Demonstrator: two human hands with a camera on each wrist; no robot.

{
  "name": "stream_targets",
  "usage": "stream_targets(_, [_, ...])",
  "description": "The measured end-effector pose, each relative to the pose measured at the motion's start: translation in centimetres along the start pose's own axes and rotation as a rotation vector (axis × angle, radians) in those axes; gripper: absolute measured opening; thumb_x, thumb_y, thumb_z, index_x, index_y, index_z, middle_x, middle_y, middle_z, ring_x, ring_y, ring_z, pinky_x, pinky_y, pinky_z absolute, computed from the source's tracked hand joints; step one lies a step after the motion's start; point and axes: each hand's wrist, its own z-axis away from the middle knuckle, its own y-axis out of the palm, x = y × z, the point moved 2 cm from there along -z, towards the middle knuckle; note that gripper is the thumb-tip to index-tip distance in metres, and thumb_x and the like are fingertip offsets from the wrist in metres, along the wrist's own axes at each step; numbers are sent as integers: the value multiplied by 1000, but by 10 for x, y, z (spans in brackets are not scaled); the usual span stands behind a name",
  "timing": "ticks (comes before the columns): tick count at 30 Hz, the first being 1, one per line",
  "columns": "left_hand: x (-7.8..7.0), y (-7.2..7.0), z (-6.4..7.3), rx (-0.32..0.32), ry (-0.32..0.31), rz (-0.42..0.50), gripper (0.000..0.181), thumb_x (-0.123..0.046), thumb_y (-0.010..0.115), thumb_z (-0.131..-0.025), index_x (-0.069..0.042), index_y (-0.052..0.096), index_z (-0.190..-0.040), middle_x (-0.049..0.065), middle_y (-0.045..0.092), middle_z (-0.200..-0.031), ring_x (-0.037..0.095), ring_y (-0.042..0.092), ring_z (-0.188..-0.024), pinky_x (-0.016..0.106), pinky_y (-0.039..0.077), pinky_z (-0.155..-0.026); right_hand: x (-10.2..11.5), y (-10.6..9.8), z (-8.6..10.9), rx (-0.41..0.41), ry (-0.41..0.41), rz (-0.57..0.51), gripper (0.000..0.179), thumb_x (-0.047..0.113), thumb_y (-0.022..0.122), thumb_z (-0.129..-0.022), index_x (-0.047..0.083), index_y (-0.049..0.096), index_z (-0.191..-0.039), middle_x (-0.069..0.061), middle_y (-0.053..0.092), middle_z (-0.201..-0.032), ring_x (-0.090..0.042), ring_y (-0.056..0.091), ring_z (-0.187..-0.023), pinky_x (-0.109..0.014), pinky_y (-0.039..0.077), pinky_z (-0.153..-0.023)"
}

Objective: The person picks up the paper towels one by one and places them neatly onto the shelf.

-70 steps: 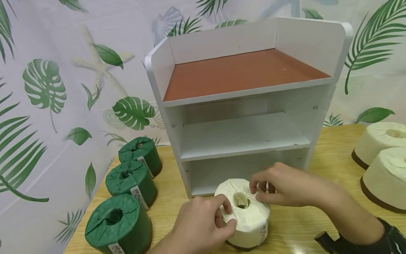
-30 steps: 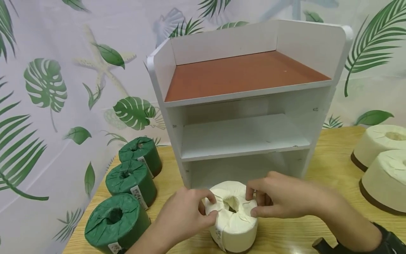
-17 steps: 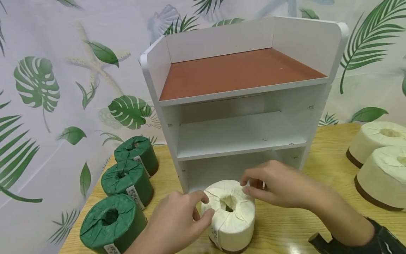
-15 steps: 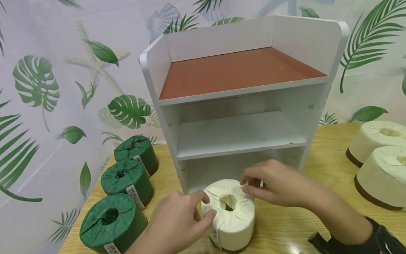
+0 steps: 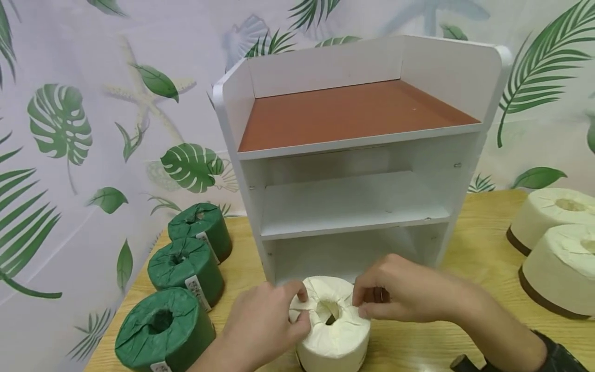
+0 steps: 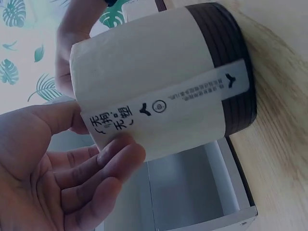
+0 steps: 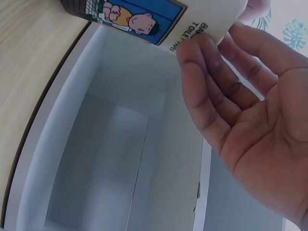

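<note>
A cream-wrapped toilet roll (image 5: 334, 343) stands on the table in front of the shelf. My left hand (image 5: 267, 323) holds its top left edge with bent thumb and fingers. At the top right edge, the curled fingers of my right hand (image 5: 402, 292) pinch the wrapper. In the left wrist view, the roll (image 6: 154, 77) shows a dark band at its base and a pale label strip (image 6: 168, 98), with my left fingertips against its side. The right wrist view catches a cartoon picture (image 7: 139, 17) on the roll, near my right fingertips.
A white shelf unit (image 5: 358, 227) with a reddish-brown top (image 5: 353, 116) stands just behind the roll. Three green-wrapped rolls (image 5: 165, 328) line the table's left side. Two cream rolls (image 5: 560, 266) stand at the right. A leaf-patterned cloth (image 5: 139, 31) hangs behind.
The roll has been turned, its label going from the right side to the left, and it sits further left. The right fingers, slightly loosened half a second ago, are back on its edge.
</note>
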Motion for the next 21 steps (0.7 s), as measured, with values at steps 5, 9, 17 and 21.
stream_targets(5, [2, -5, 0, 34, -8, 28, 13, -28, 67, -85, -21, 69, -96, -13, 33, -47, 3, 33, -43, 25, 28, -41, 3, 0, 2, -2, 19, 5, 8, 20, 70, -93, 25, 70, -87, 20, 60, -75, 9, 51, -67, -15, 47, -59])
stream_targets(9, [-1, -11, 4, 62, -41, 29, 20, -32, 64, -88, -19, 68, -102, -13, 31, -45, 5, 31, -40, 26, 28, -39, 3, -1, 4, -73, -13, 60, 10, 16, 71, -92, 24, 71, -87, 20, 61, -78, 9, 51, -69, -15, 48, -60])
stream_targets(17, [-5, -14, 12, 121, 5, -28, 29, -42, 64, -87, -16, 65, -101, -10, 40, -47, 7, 37, -41, 27, 30, -40, 1, -1, 4, -90, 5, 79, 11, 13, 68, -92, 21, 73, -98, 14, 67, -93, 7, 56, -76, -18, 51, -66])
stream_targets(21, [-3, -12, 10, 163, 30, -41, 30, -42, 64, -89, -15, 67, -99, -10, 46, -52, 7, 42, -45, 27, 33, -42, -3, -1, 3, -54, 21, 63, 11, 14, 67, -93, 19, 72, -101, 12, 68, -95, 7, 56, -75, -19, 51, -66])
